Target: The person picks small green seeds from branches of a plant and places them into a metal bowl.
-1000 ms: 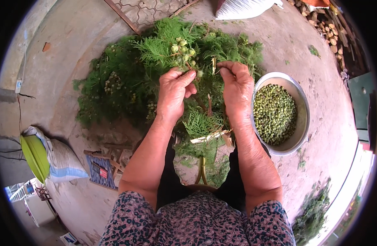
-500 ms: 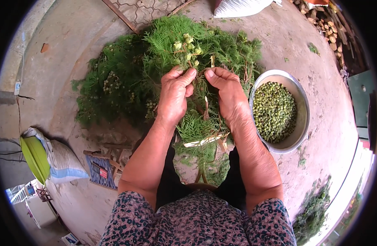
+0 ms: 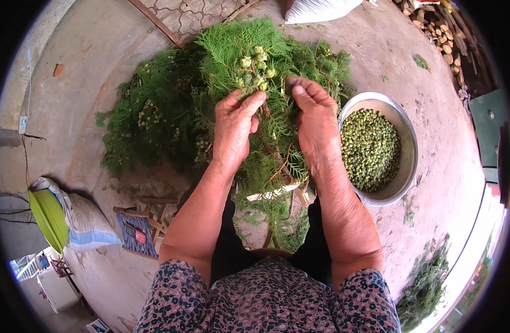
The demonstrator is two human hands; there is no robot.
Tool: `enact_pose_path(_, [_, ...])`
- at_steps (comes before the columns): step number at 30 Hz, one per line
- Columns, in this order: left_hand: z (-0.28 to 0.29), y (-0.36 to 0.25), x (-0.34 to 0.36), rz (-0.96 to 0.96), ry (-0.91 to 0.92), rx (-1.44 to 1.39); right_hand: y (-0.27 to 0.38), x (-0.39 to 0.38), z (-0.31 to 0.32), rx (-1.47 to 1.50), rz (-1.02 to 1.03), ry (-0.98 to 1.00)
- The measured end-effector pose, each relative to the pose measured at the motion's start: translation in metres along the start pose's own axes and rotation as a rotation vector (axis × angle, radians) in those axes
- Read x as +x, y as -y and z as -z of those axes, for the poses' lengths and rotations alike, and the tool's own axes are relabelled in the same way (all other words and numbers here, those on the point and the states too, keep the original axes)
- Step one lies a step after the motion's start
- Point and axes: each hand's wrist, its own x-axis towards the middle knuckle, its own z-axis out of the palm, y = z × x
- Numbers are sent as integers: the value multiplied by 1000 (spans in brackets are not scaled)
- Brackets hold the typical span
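Note:
My left hand (image 3: 234, 125) pinches a green conifer sprig (image 3: 238, 47) between thumb and fingers, just below a cluster of pale green cones (image 3: 260, 65). To its right, my right hand (image 3: 317, 125) is closed, with thumb and forefinger close together near the foliage. Whatever its fingertips may hold is hidden. Under and beyond both hands spreads a large heap of cut conifer branches (image 3: 149, 122), some bearing cones. Beside my right forearm stands a round metal basin (image 3: 413, 144), partly filled with small green cones (image 3: 371, 150).
At the left are a lime-green basin (image 3: 47, 216), a pale sack (image 3: 91, 222) and a small folding stool (image 3: 137, 230). A white sack (image 3: 321, 10) lies at the far side. Stacked firewood (image 3: 443, 39) and a green cabinet (image 3: 488, 127) line the right. Loose greenery (image 3: 427, 283) lies lower right.
My right hand has drawn away from my left, slightly right and up. The left hand and its cone cluster have barely shifted. Foliage between my forearms has moved.

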Motion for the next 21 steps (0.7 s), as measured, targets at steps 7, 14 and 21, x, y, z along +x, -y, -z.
enact_pose_path(7, [10,7,9,0,53,-48,16,1,2,-664,813,-257])
enact_pose_path(14, [3,4,5,-24,26,3,19,-4,-6,-680,1143,-167])
enact_pose_path(21, [1,6,2,-168,125,127,6,-8,-13,-614,339,221])
